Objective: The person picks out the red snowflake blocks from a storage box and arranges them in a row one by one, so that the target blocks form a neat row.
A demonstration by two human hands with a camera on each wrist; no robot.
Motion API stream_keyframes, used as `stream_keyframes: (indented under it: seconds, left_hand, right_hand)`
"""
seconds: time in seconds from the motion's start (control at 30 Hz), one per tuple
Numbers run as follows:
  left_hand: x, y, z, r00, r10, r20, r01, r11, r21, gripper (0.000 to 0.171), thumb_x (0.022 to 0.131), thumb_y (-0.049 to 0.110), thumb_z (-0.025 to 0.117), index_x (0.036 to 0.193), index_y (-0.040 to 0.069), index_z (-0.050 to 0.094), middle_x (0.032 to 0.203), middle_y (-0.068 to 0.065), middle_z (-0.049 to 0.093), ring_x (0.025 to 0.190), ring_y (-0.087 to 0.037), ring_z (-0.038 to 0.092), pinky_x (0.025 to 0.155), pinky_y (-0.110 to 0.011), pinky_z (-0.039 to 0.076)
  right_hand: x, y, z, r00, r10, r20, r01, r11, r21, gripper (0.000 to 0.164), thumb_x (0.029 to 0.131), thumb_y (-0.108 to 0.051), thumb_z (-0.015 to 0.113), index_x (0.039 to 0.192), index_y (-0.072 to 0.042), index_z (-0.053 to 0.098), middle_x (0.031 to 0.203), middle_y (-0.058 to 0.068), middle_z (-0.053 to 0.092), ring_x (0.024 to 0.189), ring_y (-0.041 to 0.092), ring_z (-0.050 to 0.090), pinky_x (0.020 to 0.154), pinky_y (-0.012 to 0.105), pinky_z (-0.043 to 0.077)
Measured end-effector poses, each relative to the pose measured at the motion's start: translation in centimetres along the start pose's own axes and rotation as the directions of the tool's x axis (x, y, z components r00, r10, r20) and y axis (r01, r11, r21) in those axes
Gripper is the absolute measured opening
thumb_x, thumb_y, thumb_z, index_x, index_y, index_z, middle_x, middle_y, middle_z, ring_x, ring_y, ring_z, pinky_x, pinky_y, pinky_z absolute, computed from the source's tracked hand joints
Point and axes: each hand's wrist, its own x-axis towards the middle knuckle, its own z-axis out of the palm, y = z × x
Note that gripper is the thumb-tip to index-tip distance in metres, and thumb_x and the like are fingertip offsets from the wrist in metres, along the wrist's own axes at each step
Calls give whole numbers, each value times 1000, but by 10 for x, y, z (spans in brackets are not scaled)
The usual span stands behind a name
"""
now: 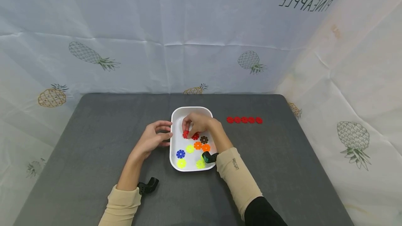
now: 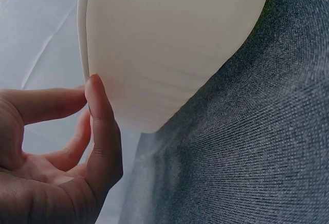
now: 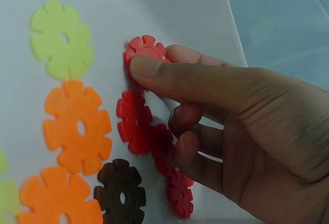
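Note:
In the right wrist view my right hand [image 3: 257, 116] pinches a red notched plastic disc [image 3: 146, 49] between thumb and fingers, just over the white tray [image 1: 173, 114]. More red discs [image 3: 134, 121] lie beneath and beside those fingers, overlapping. Close by in the tray are a brown disc [image 1: 204, 140], orange discs [image 1: 198, 145], yellow-green discs [image 1: 190, 149] and a blue disc [image 1: 180, 153]. At the tray's left side, my left hand [image 1: 152, 136] touches the rim [image 2: 84, 34] with its fingertips, fingers loosely bent and apart.
A row of several red discs [image 1: 244, 120] lies on the dark grey table [image 1: 282, 156], to the right of the tray. Behind the table hangs a pale curtain [image 1: 201, 16] printed with pineapples. Black wrist cameras sit on both forearms, the right one [image 1: 209, 157] over the tray's near right corner.

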Motion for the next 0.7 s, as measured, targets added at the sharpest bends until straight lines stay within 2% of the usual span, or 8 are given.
stream_keyframes:
  seconds: [0.17,0.4,0.6,0.7]
  left_hand:
    - [0,0,0,1000,-2,3,2,1000,-12,51,101,5,71,148,-2,56,125,-21,60,92,-19,74,76,-33,70]
    - [1,0,1,1000,-9,1,9,1000,-11,51,101,5,71,149,-3,56,128,-23,60,95,-22,75,76,-33,70]
    - [1,0,2,1000,-15,-8,15,1000,-1,50,100,4,72,147,-2,57,125,-21,61,91,-19,74,75,-33,69]
    - [0,0,1,1000,-15,-9,15,1000,0,50,100,4,72,147,-1,58,125,-20,61,90,-18,74,74,-33,69]
  right_hand:
    - [-3,-3,-2,999,-31,-16,31,999,15,13,94,-10,84,100,-14,73,95,1,70,74,14,63,68,21,56]
    - [-18,-8,-15,994,-73,-82,76,996,39,9,98,-11,78,105,-13,74,101,5,74,79,22,66,68,25,58]
    - [-36,-4,-30,973,-139,-186,149,988,40,7,100,-12,77,107,-11,76,102,6,76,93,20,68,79,25,61]
    - [-47,2,-38,959,-153,-238,176,982,74,7,100,-12,76,107,-10,76,103,7,75,89,30,68,73,27,59]
